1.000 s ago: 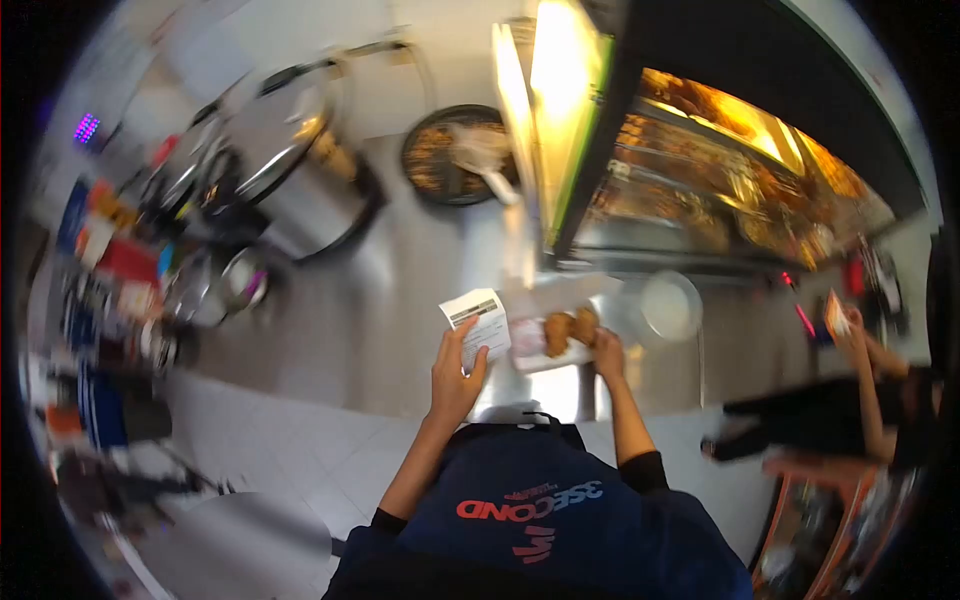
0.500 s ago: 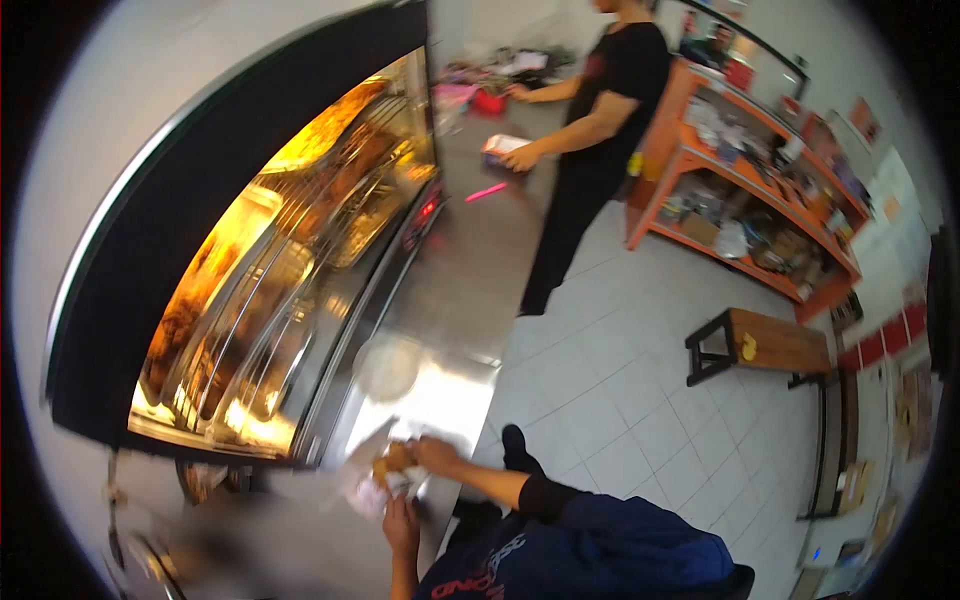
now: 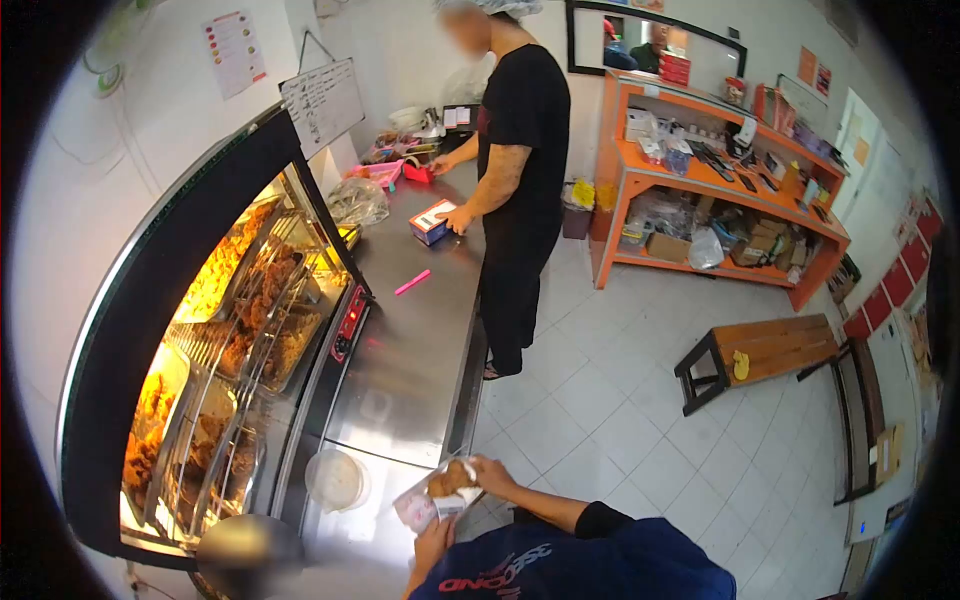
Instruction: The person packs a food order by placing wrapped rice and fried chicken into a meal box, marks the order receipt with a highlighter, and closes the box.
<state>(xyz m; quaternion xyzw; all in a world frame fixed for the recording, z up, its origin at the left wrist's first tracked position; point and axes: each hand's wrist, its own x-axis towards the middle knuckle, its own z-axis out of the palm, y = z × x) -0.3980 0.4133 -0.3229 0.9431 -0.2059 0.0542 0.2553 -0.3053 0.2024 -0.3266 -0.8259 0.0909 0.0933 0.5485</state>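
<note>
We have the tray [image 3: 415,491] between our 2 hands, in front of the body by the counter [image 3: 400,395]; whether it rests on the edge or is held clear, we cannot tell. Its long axis slants across the view, from lower left to upper right. Our right hand [image 3: 493,476] is closed on the upper-right end, next to the fried pieces [image 3: 452,478], so from there the tray stretches down and to the left. Our left hand [image 3: 434,540] is at the lower long side, its fingers apparently pinching the slip [image 3: 450,505]; we cannot tell if they grip the tray too. That hand is the nearer of the 2 to the pink pack [image 3: 415,514]. Left of the tray, near but apart, stands 1 tub [image 3: 335,480].
</note>
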